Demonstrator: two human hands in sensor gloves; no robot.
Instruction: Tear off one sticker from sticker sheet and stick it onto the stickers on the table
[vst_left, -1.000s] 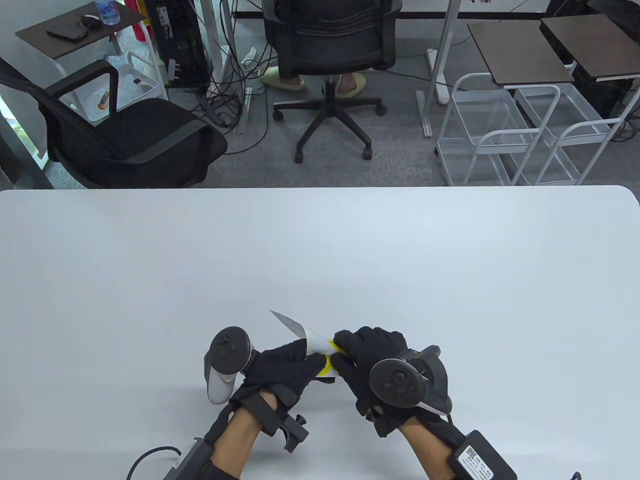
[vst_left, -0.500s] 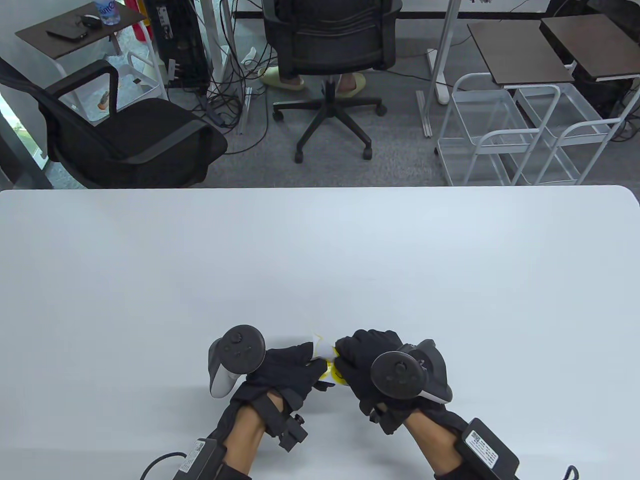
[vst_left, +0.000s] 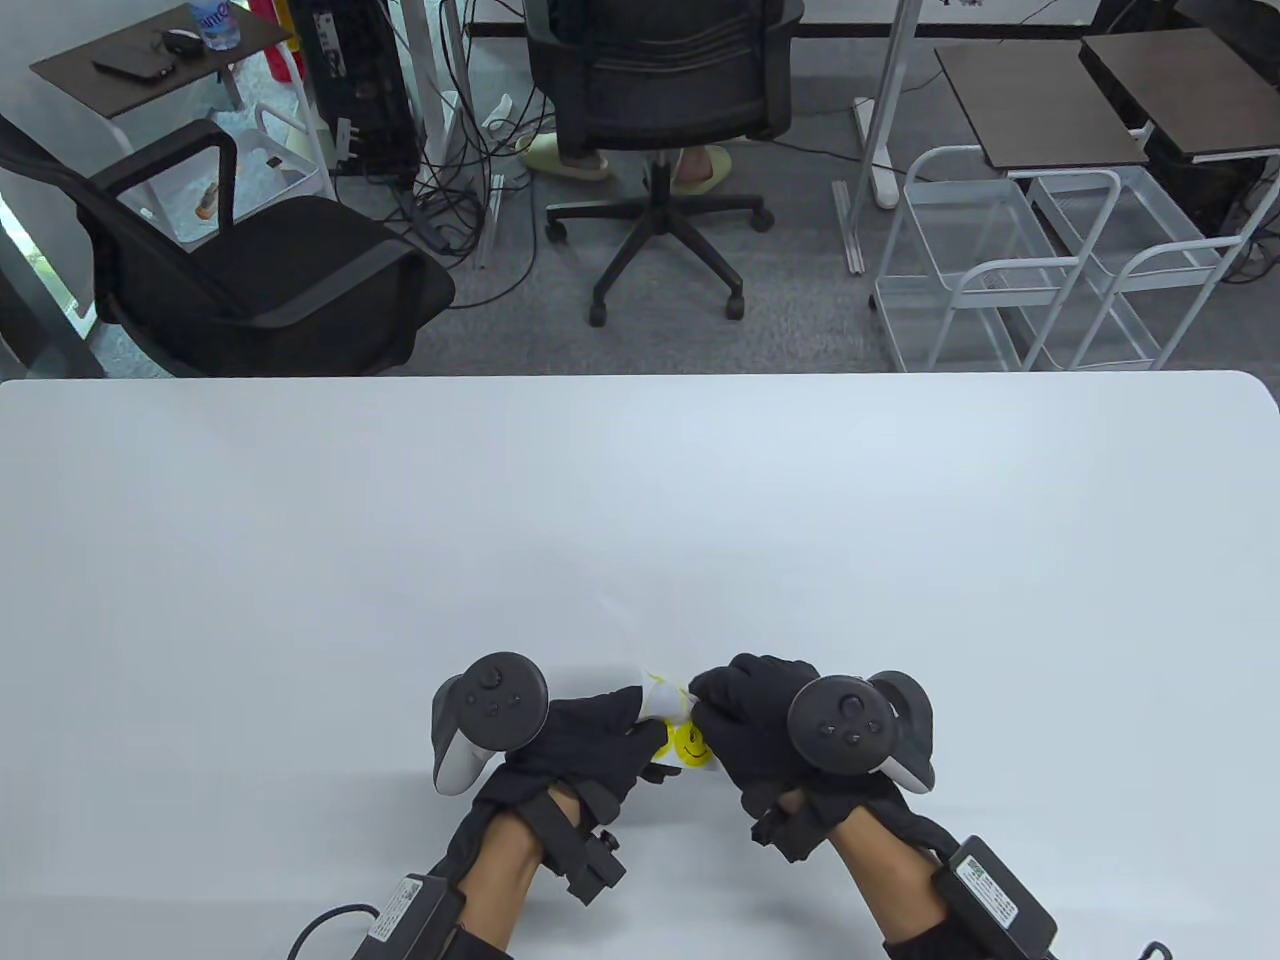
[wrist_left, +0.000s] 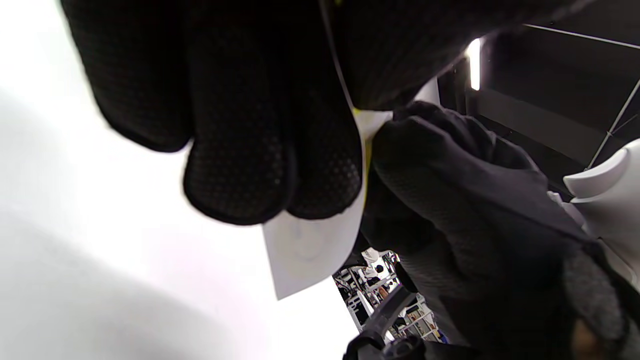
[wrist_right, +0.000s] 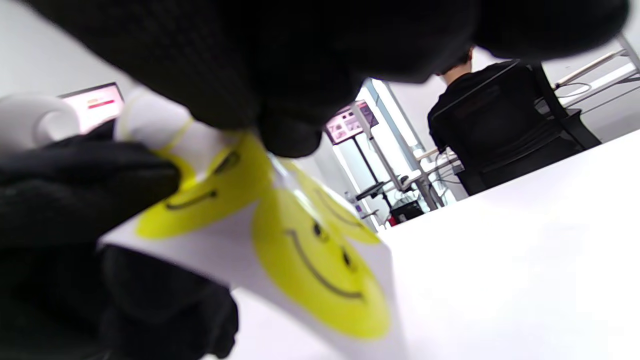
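We hold the sticker sheet (vst_left: 668, 715) between both hands just above the near edge of the worktop (vst_left: 640, 500). Left hand (vst_left: 575, 745) fingers (wrist_left: 272, 150) are clamped on the sheet's left part, with the white backing poking out below them. Right hand (vst_left: 765, 735) fingers (wrist_right: 287, 127) pinch at the top edge of a yellow smiley sticker (wrist_right: 320, 265), which looks like the peel start. No stickers lying on the worktop show in any view, so we cannot tell where the target is.

Risks, as we judge them:
- The sticker tears or creases if the right hand pulls too fast at a sharp angle.
- Gloved fingers may grab backing plus sticker together, so nothing separates.
- The sheet slips from the left hand if its grip loosens mid-pull.
- The adhesive may cling to the glove fabric.

View differences: the table view shows only 1 smiley face and both trackers. The right wrist view shows at least 3 smileys and the pinch point close up. The left wrist view shows the blank back of the sheet, with a faint face outline showing through.
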